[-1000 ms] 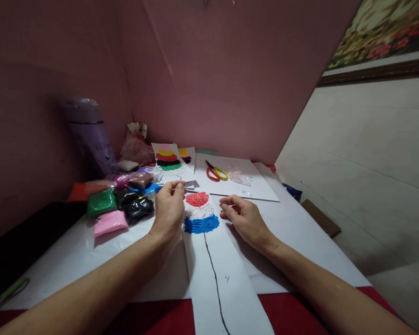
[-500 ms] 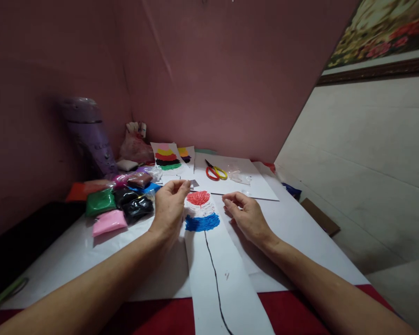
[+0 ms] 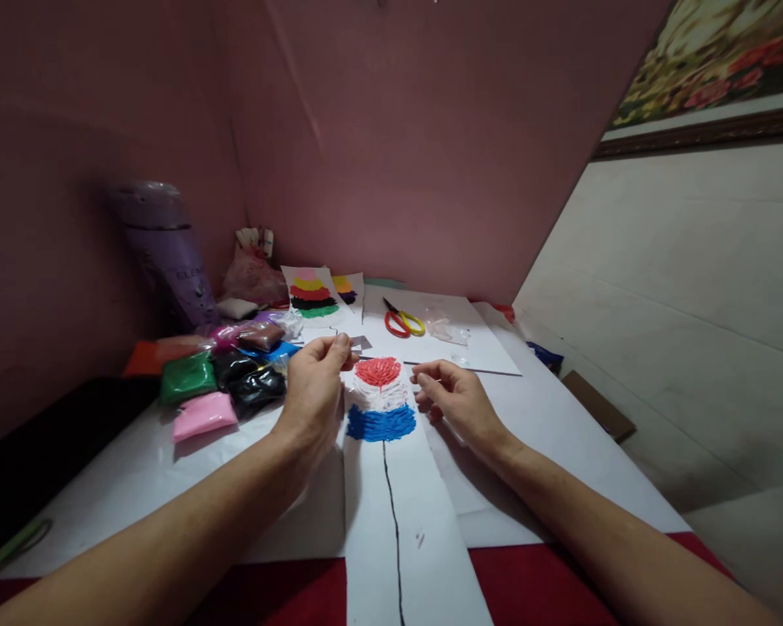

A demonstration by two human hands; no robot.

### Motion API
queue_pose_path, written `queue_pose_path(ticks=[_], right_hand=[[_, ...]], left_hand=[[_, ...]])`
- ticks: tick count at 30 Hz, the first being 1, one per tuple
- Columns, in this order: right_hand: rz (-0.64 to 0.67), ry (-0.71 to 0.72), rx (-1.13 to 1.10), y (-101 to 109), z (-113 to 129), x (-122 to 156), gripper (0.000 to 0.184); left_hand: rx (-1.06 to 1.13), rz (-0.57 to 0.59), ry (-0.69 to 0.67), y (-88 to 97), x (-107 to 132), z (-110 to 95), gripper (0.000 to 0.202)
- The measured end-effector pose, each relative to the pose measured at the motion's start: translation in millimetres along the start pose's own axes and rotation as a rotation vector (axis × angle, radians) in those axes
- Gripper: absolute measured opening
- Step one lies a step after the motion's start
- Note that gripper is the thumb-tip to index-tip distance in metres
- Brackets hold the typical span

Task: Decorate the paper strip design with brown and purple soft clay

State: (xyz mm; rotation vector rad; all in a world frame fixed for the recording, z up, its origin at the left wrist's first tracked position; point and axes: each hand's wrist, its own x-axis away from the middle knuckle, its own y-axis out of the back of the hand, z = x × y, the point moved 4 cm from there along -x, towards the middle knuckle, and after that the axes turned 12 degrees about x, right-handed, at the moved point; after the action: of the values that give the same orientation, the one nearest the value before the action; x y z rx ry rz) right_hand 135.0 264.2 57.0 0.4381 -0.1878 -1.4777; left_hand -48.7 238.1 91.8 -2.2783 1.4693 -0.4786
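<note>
A long white paper strip (image 3: pixel 424 513) lies in front of me and runs over the table's near edge. On its far end is a thick, ridged, clay-like patch, red (image 3: pixel 378 371) on top, then white, then blue (image 3: pixel 382 423). A wavy black line runs down from the blue band. My left hand (image 3: pixel 319 374) is closed, thumb against fingers, at the strip's far left corner. Curled at the opposite edge, my right hand (image 3: pixel 460 400) has its fingertips against the strip's side, though the exact contact is hard to see.
Red-and-yellow-handled scissors (image 3: pixel 403 320) rest on a white board (image 3: pixel 489 343). Clay packets, green (image 3: pixel 188 377), pink (image 3: pixel 204 416) and black (image 3: pixel 259 391), lie to the left before a purple bottle (image 3: pixel 166 252). A striped card (image 3: pixel 310 294) stands farther back.
The strip has turned slightly, its near end swinging left and its coloured patch shifting right and a little nearer me. My left hand has edged left; my right hand has barely moved.
</note>
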Motion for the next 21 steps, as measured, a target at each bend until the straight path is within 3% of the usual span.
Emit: queue_pose_path(ticks=[5, 9, 15, 18, 21], right_hand=[[-0.076, -0.027, 0.002, 4.4, -1.5, -2.1, 0.021], [-0.125, -0.004, 0.049, 9.0, -3.6, -3.5, 0.02], [-0.173, 0.053, 0.127, 12.5, -0.1, -2.5, 0.021], [-0.171, 0.182, 0.183, 10.6, 9.8, 2.5, 0.016], [-0.182, 0.373, 0.256, 8.4, 22.5, 10.0, 0.014]], left_hand=[[0.049, 0.128, -0.097, -1.6, -6.4, 2.7, 0.02], [0.065, 0.217, -0.07, -1.1, -15.3, 11.7, 0.029], [0.033, 0.096, -0.112, 3.4, -19.9, 12.6, 0.036], [0.024, 0.123, -0.08, 1.5, -18.6, 12.1, 0.029], [-0.007, 0.239, 0.008, -3.4, -14.0, 16.0, 0.024]])
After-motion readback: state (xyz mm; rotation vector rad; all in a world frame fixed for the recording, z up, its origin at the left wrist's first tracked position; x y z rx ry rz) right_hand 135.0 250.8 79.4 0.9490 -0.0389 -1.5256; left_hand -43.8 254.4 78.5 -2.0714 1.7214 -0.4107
